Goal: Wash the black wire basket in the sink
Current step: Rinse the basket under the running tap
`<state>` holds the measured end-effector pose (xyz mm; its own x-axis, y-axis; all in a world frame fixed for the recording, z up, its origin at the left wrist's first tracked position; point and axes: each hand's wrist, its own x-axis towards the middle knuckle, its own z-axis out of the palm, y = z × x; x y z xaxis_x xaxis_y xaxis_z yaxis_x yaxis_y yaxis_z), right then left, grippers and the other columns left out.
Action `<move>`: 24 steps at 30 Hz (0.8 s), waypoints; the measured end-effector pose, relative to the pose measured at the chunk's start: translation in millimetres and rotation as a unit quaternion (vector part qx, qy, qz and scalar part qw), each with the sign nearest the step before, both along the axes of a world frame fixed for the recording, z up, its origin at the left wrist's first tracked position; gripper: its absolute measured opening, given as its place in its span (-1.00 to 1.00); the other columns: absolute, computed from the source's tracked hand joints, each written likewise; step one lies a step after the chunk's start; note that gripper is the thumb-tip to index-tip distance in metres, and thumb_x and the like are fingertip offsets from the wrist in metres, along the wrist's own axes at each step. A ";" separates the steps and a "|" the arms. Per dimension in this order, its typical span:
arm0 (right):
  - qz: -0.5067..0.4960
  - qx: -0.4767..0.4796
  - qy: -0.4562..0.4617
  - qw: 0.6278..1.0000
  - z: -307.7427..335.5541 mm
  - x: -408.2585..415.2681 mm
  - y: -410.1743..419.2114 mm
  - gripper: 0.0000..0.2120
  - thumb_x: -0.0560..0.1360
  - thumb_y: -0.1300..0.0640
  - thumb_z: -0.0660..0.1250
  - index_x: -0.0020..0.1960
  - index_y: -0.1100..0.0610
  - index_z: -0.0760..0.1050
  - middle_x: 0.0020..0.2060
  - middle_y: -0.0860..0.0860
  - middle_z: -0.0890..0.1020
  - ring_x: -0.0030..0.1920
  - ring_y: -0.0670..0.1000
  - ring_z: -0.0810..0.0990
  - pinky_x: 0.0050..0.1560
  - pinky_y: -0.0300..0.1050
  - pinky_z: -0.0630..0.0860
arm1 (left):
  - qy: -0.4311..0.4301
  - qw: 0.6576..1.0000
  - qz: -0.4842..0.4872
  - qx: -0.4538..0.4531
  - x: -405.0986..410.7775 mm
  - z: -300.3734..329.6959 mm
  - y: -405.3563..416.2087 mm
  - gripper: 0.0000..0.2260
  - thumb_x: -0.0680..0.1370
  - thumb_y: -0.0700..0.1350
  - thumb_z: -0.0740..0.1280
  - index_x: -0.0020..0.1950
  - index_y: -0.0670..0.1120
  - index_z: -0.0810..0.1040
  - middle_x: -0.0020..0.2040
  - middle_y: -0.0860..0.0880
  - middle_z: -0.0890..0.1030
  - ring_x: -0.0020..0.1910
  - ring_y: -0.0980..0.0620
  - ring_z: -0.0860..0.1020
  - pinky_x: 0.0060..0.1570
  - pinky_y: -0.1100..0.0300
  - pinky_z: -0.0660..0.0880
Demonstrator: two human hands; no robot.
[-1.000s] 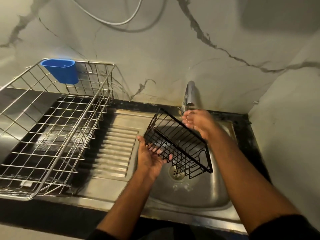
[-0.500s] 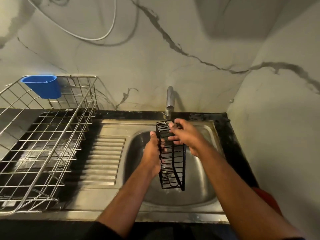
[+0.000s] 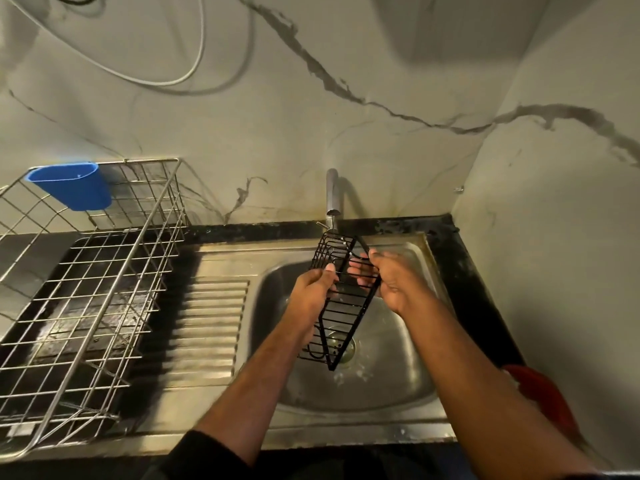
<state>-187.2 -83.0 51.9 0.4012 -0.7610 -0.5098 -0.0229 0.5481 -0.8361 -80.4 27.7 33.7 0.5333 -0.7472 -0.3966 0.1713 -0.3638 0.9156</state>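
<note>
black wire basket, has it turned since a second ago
Yes. The black wire basket lay broadside left of the metal tap; now it stands on end, top under the spout, bottom above the drain.

Tap [image 3: 331,192] just above basket [image 3: 341,299]; basin [image 3: 391,375] open below.

No readable text, label, brand, number or sign anywhere in frame.
</note>
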 end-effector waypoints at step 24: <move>0.009 -0.088 -0.033 0.995 -12.8 41.6 -34.0 -0.90 0.63 0.21 0.28 0.05 0.19 0.57 -0.20 0.06 0.72 -0.14 0.00 0.73 -0.13 -0.19 0.66 | -0.174 0.983 0.009 0.051 46.9 -20.6 -46.3 -0.54 0.62 0.33 0.19 -0.06 -0.03 0.61 -0.22 -0.02 0.67 -0.30 0.03 0.57 -0.20 0.01 0.61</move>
<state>-145.6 -116.9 39.1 0.4443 -0.8286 -0.3406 0.0269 0.3924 -0.9194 -33.4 -18.7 13.0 0.6627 -0.7019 -0.2612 -0.1378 -0.4571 0.8787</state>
